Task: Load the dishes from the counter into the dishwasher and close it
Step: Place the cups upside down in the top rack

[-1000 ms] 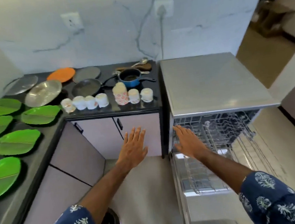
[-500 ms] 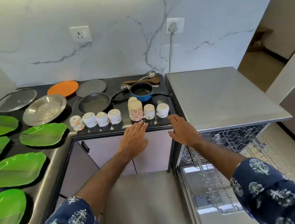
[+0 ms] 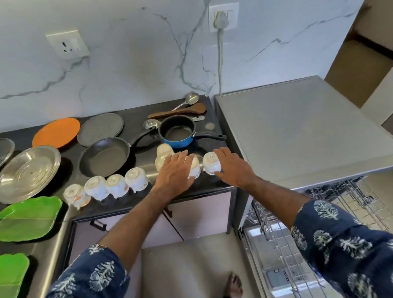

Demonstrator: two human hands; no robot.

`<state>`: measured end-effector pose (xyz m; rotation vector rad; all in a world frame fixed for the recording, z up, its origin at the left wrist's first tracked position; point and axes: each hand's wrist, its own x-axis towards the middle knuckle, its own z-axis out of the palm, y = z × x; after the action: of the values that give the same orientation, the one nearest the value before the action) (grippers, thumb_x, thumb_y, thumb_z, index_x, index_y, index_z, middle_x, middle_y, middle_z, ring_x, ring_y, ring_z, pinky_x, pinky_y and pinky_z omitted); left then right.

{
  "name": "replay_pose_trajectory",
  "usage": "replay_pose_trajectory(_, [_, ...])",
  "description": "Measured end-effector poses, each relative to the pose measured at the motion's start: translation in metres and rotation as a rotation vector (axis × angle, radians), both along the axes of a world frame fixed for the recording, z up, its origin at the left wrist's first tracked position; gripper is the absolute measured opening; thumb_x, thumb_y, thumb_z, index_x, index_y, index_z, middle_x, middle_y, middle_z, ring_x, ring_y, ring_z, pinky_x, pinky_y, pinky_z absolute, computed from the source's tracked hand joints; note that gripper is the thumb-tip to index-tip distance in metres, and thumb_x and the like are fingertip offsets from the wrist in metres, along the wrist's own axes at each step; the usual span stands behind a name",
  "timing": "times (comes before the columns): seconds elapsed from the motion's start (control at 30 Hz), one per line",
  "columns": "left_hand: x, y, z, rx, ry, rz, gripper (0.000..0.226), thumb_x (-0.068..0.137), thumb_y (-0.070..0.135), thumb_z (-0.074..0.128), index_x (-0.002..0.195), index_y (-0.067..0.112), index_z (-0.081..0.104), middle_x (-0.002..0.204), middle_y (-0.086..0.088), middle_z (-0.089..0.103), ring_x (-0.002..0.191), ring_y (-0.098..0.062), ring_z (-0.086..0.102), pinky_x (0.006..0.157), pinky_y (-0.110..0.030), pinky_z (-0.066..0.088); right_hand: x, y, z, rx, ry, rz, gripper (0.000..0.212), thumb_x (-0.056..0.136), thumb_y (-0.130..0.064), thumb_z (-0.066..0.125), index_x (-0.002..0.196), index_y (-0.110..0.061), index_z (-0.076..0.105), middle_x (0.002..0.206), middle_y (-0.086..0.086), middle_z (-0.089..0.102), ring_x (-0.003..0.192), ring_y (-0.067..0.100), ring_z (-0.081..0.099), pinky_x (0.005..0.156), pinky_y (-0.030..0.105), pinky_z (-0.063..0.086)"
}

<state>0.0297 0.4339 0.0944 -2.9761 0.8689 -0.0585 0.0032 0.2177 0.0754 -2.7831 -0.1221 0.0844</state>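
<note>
Left hand (image 3: pixel 175 174) covers one upturned cup (image 3: pixel 194 167), grip unclear; right hand (image 3: pixel 233 167), fingers straight, touches its neighbour cup (image 3: pixel 211 163): curl round each before lifting.

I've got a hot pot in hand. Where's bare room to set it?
The dishwasher top is bare, right of the saucepan. The black counter is crowded: pans, plates, and cups along its front edge.

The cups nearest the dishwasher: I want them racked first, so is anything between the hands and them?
Nothing visible. The right hand is already against the rightmost cup, and the left hand lies over the next cup. The pulled-out rack sits below right.
</note>
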Motion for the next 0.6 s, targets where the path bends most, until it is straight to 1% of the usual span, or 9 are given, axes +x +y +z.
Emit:
replay_pose_trajectory(0.07, [0.016,-0.005,-0.008,0.045,0.015,0.008,0.079,0.087,0.047,0.067,0.152,0.017,0.032,0.156,-0.009,0.038,0.141,-0.028,0.039,0.117,-0.046,0.030,0.016,-0.001,-0.006,0.008,0.044,0.026,0.081,0.087,-0.039,0.070,0.153,-0.020,0.026,0.151,0.005,0.034,0.123,0.031,0.051,0.094,0.043,0.050])
replay_pose_trajectory(0.13, [0.027,-0.009,-0.016,0.077,0.053,0.012,0.083,0.086,0.050,0.067,0.153,0.018,0.030,0.153,-0.007,0.041,0.138,-0.026,0.042,0.116,-0.046,0.029,0.029,-0.003,-0.014,0.029,0.081,0.067,0.080,0.088,-0.040,0.070,0.152,-0.022,0.027,0.151,0.004,0.033,0.123,0.031,0.052,0.093,0.045,0.053])
replay_pose_trajectory(0.23, [0.035,-0.010,-0.025,0.090,0.076,-0.019,0.076,0.084,0.046,0.069,0.147,0.019,0.036,0.141,-0.004,0.050,0.126,-0.024,0.051,0.112,-0.043,0.034,0.040,-0.001,-0.028,0.032,0.096,0.087,0.074,0.088,-0.037,0.069,0.150,-0.026,0.030,0.146,0.004,0.036,0.118,0.032,0.054,0.090,0.049,0.054])
replay_pose_trajectory(0.33, [0.048,-0.009,-0.027,0.130,0.058,-0.062,0.073,0.082,0.043,0.070,0.144,0.019,0.039,0.135,-0.003,0.052,0.119,-0.024,0.055,0.109,-0.041,0.035,0.054,-0.001,-0.035,0.043,0.105,0.069,0.073,0.085,-0.040,0.070,0.147,-0.030,0.031,0.138,0.003,0.040,0.112,0.032,0.058,0.087,0.048,0.055])
replay_pose_trajectory(0.4, [0.055,-0.009,-0.030,0.161,0.076,-0.083,0.076,0.082,0.043,0.070,0.146,0.019,0.036,0.135,-0.004,0.051,0.120,-0.024,0.055,0.110,-0.041,0.032,0.060,-0.002,-0.037,0.061,0.118,0.068,0.073,0.081,-0.043,0.072,0.142,-0.031,0.033,0.134,0.002,0.042,0.105,0.031,0.061,0.082,0.044,0.055])
replay_pose_trajectory(0.47, [0.061,-0.010,-0.033,0.163,0.099,-0.094,0.077,0.082,0.041,0.071,0.147,0.019,0.035,0.136,-0.004,0.051,0.121,-0.024,0.055,0.114,-0.042,0.030,0.060,-0.003,-0.040,0.108,0.106,0.033,0.071,0.076,-0.045,0.074,0.134,-0.032,0.036,0.128,0.000,0.044,0.099,0.028,0.061,0.074,0.037,0.050])
replay_pose_trajectory(0.53, [0.067,-0.012,-0.037,0.157,0.127,-0.102,0.074,0.082,0.039,0.072,0.144,0.020,0.038,0.133,-0.004,0.052,0.120,-0.024,0.055,0.116,-0.043,0.028,0.051,-0.008,-0.041,0.240,0.103,-0.049,0.068,0.071,-0.047,0.077,0.124,-0.036,0.038,0.122,-0.004,0.046,0.095,0.024,0.060,0.074,0.032,0.047])
replay_pose_trajectory(0.6, [0.074,-0.014,-0.039,0.143,0.148,-0.121,0.067,0.079,0.039,0.074,0.137,0.023,0.044,0.127,-0.003,0.055,0.116,-0.023,0.057,0.115,-0.042,0.030,0.035,-0.015,-0.039,0.448,0.117,-0.142,0.067,0.067,-0.044,0.081,0.120,-0.038,0.040,0.118,-0.007,0.046,0.100,0.019,0.058,0.075,0.024,0.047])
